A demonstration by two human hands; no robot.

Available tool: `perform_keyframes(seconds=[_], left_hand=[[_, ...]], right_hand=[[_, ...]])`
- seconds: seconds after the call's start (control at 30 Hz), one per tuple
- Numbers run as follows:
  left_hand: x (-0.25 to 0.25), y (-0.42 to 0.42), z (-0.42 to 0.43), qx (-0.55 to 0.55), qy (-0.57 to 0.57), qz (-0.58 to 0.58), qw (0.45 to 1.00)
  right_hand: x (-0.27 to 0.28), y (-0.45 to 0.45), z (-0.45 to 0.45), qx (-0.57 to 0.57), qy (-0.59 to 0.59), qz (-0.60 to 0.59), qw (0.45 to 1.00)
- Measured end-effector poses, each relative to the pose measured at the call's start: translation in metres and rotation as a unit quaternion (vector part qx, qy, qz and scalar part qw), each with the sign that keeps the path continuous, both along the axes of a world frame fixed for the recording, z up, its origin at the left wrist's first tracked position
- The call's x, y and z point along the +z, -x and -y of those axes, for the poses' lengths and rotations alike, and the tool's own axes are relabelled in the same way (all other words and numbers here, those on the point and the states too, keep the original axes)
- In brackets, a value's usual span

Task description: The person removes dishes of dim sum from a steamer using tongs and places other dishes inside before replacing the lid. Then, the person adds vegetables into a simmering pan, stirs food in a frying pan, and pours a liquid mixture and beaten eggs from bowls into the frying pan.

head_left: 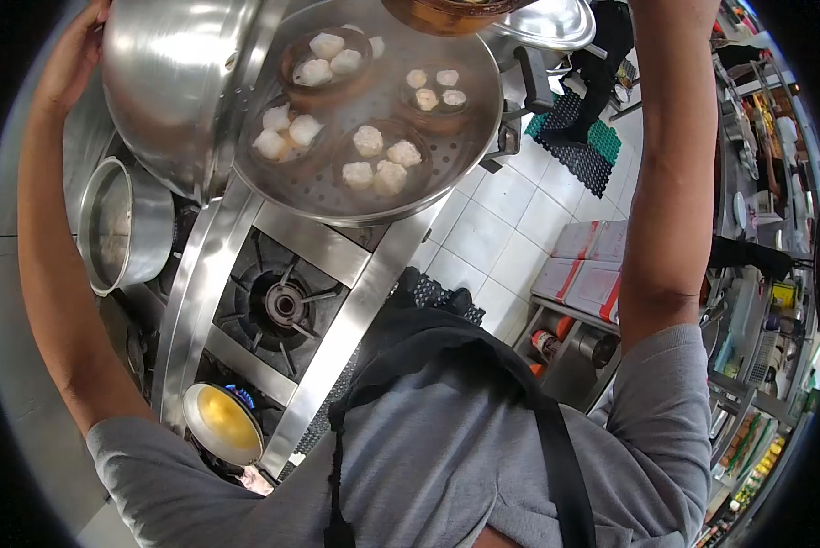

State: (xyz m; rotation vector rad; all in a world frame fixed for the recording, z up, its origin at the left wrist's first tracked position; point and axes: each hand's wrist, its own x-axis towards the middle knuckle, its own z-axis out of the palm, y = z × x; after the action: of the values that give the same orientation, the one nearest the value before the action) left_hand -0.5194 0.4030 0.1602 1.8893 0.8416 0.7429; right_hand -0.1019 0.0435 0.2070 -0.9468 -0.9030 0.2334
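Observation:
A large domed metal lid (168, 82) is tilted up at the left of a wide perforated steamer tray (428, 196). My left hand (79, 53), partly cut off by the top edge, is closed on the lid's far side. Round dishes of pale dumplings sit in the tray, among them one at the front (382, 164), one at the back left (323, 59) and one at the right (435, 89). Steam blurs them. Above the tray's far edge is a brown bowl or basket (446, 16), cut off by the frame. My right forearm reaches up past the top edge, its hand out of sight.
A gas burner (285, 304) lies below the tray. A pan with yellow contents (222, 418) sits over a blue flame. At left stands a metal pot (131, 226). Boxes (592, 279) and crowded shelves are at right; a person's dark-clad legs (597, 82) show at the top.

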Motion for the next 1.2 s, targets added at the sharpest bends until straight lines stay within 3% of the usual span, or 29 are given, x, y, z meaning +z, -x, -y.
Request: perform_keyframes(seconds=[0.07, 0.2, 0.3, 0.4, 0.5, 0.7, 0.87, 1.0, 1.1, 1.2], left_hand=[[-0.001, 0.003, -0.005, 0.004, 0.027, 0.018, 0.999], [-0.003, 0.002, 0.001, 0.052, 0.021, 0.039, 0.998], [0.022, -0.049, 0.093, -0.008, 0.071, 0.073, 0.995], [0.022, -0.051, 0.095, -0.006, 0.078, 0.079, 0.994], [0.020, -0.048, 0.082, -0.027, 0.076, 0.083, 0.993], [0.019, -0.050, 0.082, -0.007, 0.074, 0.095, 0.993], [0.019, -0.048, 0.076, -0.014, 0.089, 0.089, 0.992], [0.019, -0.049, 0.086, 0.052, 0.069, 0.054, 0.995], [0.016, -0.040, 0.069, 0.022, 0.069, 0.060, 0.996], [0.014, -0.038, 0.055, -0.033, 0.080, 0.062, 0.994]], right_hand=[[-0.006, 0.045, 0.018, -0.079, 0.008, 0.059, 0.995], [-0.028, 0.057, 0.021, -0.132, 0.070, 0.109, 0.983], [-0.050, 0.081, 0.027, -0.159, 0.132, 0.122, 0.971], [-0.078, 0.094, 0.033, -0.129, 0.177, 0.136, 0.966], [-0.083, 0.105, 0.033, -0.075, 0.238, 0.069, 0.966], [-0.100, 0.114, 0.039, 0.002, 0.189, -0.010, 0.982], [-0.088, 0.098, 0.040, -0.078, 0.205, 0.117, 0.969], [-0.056, 0.087, 0.030, -0.174, 0.133, 0.159, 0.963], [-0.057, 0.059, 0.022, -0.208, 0.054, 0.232, 0.949], [-0.046, 0.064, 0.015, -0.207, 0.024, 0.152, 0.966]])
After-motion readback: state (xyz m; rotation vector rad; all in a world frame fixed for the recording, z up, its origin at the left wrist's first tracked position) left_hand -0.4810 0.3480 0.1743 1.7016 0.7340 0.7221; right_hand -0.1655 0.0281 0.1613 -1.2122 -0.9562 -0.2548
